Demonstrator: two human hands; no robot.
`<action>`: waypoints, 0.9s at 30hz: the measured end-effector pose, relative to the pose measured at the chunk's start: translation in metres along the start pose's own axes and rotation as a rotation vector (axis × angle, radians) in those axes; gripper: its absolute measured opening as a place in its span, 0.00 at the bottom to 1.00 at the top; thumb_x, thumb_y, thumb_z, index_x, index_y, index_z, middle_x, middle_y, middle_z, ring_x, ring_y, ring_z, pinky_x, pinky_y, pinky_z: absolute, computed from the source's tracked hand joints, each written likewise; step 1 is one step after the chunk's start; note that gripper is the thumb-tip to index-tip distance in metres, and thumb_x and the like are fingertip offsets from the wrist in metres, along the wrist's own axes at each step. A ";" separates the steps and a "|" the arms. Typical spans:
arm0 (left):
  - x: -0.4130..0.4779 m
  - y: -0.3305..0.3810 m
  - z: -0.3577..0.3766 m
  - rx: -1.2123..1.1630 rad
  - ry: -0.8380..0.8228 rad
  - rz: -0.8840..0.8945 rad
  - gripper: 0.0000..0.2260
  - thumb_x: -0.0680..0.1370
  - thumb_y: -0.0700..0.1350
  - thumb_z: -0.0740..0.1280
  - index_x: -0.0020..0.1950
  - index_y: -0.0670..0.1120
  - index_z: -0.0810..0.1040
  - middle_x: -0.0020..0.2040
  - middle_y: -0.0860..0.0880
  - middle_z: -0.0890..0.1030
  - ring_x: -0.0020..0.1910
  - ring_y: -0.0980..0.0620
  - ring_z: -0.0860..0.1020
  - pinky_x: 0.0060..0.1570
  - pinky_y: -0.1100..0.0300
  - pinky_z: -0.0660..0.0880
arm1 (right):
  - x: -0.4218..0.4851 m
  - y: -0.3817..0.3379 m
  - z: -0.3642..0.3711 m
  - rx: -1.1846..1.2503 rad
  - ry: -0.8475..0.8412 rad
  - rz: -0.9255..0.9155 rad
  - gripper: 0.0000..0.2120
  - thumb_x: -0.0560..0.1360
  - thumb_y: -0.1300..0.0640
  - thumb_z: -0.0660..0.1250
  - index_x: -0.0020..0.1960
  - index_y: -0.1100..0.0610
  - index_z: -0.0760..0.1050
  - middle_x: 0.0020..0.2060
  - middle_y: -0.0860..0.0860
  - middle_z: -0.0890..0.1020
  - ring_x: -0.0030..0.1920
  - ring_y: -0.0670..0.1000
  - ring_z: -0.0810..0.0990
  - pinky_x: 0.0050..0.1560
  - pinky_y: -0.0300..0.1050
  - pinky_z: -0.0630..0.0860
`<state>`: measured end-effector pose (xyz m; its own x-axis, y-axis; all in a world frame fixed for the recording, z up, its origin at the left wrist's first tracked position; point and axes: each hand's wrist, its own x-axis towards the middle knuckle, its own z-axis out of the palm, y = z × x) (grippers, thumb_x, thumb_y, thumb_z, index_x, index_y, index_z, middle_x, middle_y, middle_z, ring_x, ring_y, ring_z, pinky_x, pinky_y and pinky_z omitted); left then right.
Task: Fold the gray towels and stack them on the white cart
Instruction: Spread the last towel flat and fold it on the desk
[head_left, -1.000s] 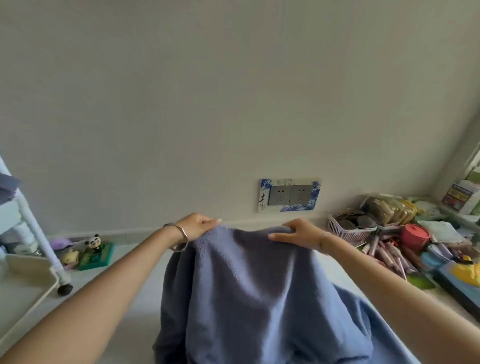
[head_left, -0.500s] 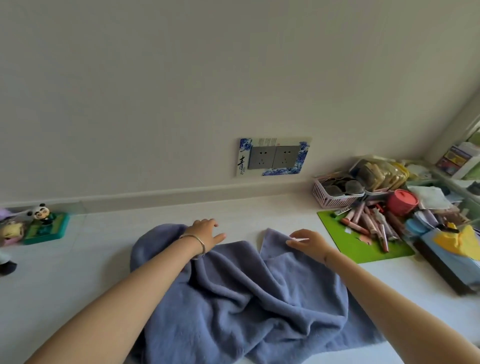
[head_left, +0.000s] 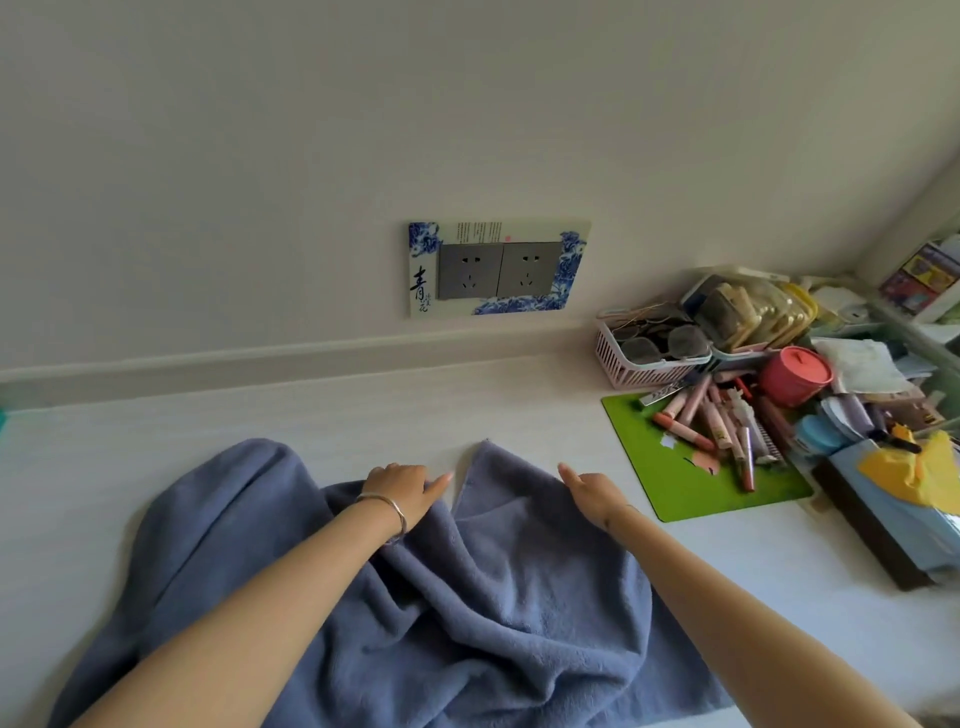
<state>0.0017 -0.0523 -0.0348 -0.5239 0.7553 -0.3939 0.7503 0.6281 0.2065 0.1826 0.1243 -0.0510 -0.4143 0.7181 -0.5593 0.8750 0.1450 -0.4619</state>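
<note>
A blue-gray towel (head_left: 498, 587) lies rumpled and spread over the white table (head_left: 363, 410). My left hand (head_left: 402, 486), with a silver bracelet on its wrist, rests flat on the towel's far edge near the middle, fingers straight and pointing right. To its right, my right hand (head_left: 592, 488) lies flat on the towel's far right corner area, fingers extended. Neither hand grips the cloth. The white cart is out of view.
A green mat (head_left: 691, 488) with several pink pens and tubes lies at the right. Behind it are a pink basket (head_left: 639, 364), a red lidded cup (head_left: 795, 374) and a blue tissue box (head_left: 893, 514). A socket plate (head_left: 498, 270) is on the wall.
The towel, held up by its top edge a second ago, has been laid down on the table. Both hands have let go and now lie flat on its far edge.
</note>
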 end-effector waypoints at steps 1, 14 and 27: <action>0.003 0.002 -0.002 -0.017 -0.006 0.008 0.20 0.81 0.59 0.50 0.42 0.46 0.72 0.47 0.45 0.80 0.48 0.45 0.76 0.48 0.56 0.67 | 0.002 -0.001 -0.002 -0.024 -0.043 0.031 0.30 0.79 0.38 0.51 0.58 0.64 0.76 0.60 0.60 0.77 0.60 0.59 0.75 0.59 0.47 0.67; 0.032 0.016 -0.044 -0.749 0.394 0.156 0.07 0.73 0.50 0.70 0.37 0.54 0.74 0.22 0.56 0.75 0.23 0.60 0.70 0.31 0.68 0.68 | 0.007 0.027 -0.077 0.484 -0.269 -0.139 0.27 0.62 0.44 0.78 0.53 0.59 0.78 0.47 0.55 0.85 0.51 0.52 0.83 0.59 0.51 0.77; 0.067 0.127 0.025 -0.250 0.507 0.391 0.26 0.74 0.61 0.52 0.60 0.47 0.77 0.57 0.46 0.79 0.55 0.42 0.77 0.53 0.50 0.74 | 0.065 0.114 -0.118 0.444 0.140 -0.160 0.21 0.72 0.58 0.73 0.63 0.54 0.73 0.36 0.50 0.78 0.31 0.37 0.75 0.35 0.30 0.71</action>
<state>0.0721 0.0728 -0.0575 -0.4037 0.8912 0.2069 0.8388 0.2702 0.4727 0.2850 0.2676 -0.0588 -0.4702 0.7995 -0.3738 0.5996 -0.0214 -0.8000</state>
